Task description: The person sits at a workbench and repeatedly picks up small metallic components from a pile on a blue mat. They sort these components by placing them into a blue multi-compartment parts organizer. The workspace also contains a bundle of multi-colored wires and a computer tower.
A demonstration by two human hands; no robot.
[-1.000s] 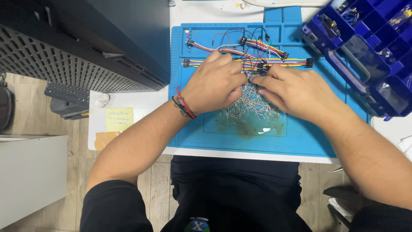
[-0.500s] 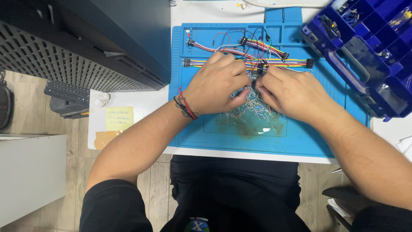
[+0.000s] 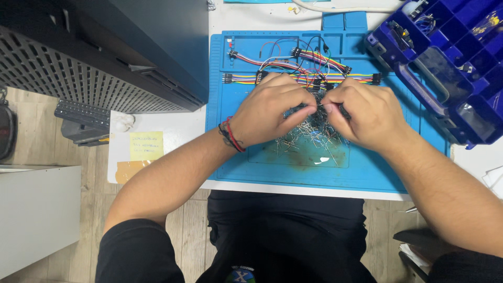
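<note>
Here, both hands are seen brought together over a loose heap of thin metal-legged electronic components [image 3: 309, 137], which lies at the middle of a blue silicone work mat [image 3: 367, 173] on a white tabletop [image 3: 167, 131]. The left hand [image 3: 270, 112], marked by a red and black cord bracelet [image 3: 230, 136] at the wrist, is curled with thumb and forefinger pinched toward the right hand [image 3: 364, 112], whose fingertips are likewise pinched; something small and dark is apparently gripped between them, though what exactly is held cannot be told. Compared with half a second ago, the fingertips are drawn closer, now all but touching above the heap, while the forearms are hardly shifted; fine work on one piece, lifted just clear of the pile, is judged to be in hand. Beyond the knuckles, a tangle of multicoloured ribbon jumper wires [image 3: 304, 65] is laid across the mat's far end. A dark blue plastic compartment organiser box [image 3: 450, 57] is noted to the right, a black perforated metal case [image 3: 94, 57] to the left, and a yellow sticky note [image 3: 145, 145] beside the mat.
</note>
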